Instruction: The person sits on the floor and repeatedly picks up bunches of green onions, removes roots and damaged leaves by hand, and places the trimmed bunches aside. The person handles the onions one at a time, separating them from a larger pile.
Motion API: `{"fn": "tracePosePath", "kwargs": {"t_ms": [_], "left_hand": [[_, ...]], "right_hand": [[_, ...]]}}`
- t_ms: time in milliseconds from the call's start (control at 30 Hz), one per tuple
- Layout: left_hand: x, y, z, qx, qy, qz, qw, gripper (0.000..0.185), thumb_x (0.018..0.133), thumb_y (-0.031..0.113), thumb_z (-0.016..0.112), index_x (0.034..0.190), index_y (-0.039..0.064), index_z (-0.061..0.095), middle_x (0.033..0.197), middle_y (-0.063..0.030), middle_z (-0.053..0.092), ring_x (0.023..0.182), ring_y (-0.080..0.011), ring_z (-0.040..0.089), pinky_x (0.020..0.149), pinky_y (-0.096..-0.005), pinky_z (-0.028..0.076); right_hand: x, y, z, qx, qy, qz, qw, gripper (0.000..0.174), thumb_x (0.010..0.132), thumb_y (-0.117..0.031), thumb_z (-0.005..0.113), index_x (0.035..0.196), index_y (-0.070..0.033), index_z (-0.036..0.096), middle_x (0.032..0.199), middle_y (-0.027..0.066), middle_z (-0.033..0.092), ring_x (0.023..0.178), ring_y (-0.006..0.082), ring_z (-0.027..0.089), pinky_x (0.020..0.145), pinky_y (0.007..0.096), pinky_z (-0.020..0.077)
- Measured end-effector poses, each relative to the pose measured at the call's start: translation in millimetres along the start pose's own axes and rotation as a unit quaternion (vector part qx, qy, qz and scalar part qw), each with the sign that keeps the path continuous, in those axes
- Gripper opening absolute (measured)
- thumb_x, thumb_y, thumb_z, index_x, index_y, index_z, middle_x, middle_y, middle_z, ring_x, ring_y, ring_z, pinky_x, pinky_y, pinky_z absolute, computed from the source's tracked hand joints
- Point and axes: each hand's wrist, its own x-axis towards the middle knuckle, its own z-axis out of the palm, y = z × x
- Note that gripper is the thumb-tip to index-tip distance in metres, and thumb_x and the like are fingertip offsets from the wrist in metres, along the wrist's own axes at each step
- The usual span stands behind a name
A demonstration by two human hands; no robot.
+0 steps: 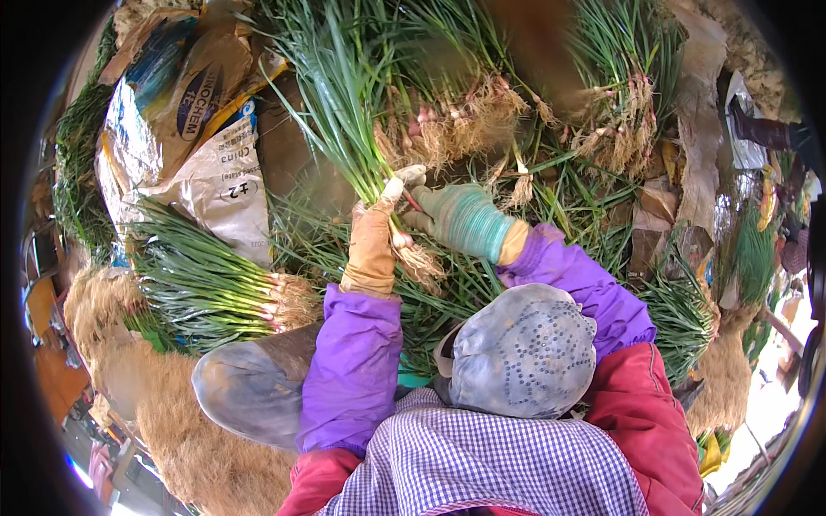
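Observation:
My left hand, in an orange glove with pale fingertips, is closed round the green stems of a few garlic plants. Their pinkish bulbs and stringy roots hang below it, while long leaves reach up and away. Close against it on the right, my right hand wears a green and teal knitted glove. Its fingers are bent near the stems beside a thin reddish piece; whether they grip it cannot be told. Just beyond both hands lies a large pile of rooted garlic plants.
A neat bundle of garlic plants lies at left beside a printed sack. Another bunch lies at far right. Loose leaves cover the ground before me. At the right edge shows another person's boot.

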Motion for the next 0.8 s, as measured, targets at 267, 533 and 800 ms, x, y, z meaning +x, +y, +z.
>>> {"fn": "tracePosePath", "kwargs": {"t_ms": [267,533,800], "left_hand": [[-3,-11,-39,-0.324,-0.090,-0.056,0.940,0.028,0.096,0.022,0.053,0.116,0.003,0.057,0.103,-0.0117,0.062,0.069,-0.0171,0.059,0.054,-0.0286,0.054],[-8,-13,-51,-0.205,-0.025,0.079,0.975,0.033,0.096,0.035,0.055,0.092,0.003,0.062,0.070,-0.0065,0.060,0.042,-0.0079,0.044,0.037,-0.0228,0.042],[30,53,-61,-0.119,0.155,0.213,0.957,0.043,0.091,0.030,0.063,0.126,0.009,0.053,0.116,-0.0038,0.064,0.080,-0.0069,0.062,0.052,-0.0120,0.048]], "right_hand": [[74,4,-26,0.487,0.047,-0.093,0.867,0.041,0.092,-0.043,0.059,0.105,-0.005,0.066,0.079,0.0084,0.063,0.070,0.0148,0.060,0.064,0.0288,0.0509],[60,-36,-10,0.011,0.261,-0.042,0.964,0.026,0.092,-0.035,0.058,0.082,-0.011,0.063,0.074,0.0059,0.066,0.062,0.0262,0.062,0.054,0.0372,0.0479],[87,46,28,-0.128,-0.248,-0.023,0.960,0.044,0.090,-0.034,0.058,0.129,-0.014,0.055,0.117,0.0095,0.066,0.109,0.0230,0.062,0.083,0.0403,0.0532]]}}
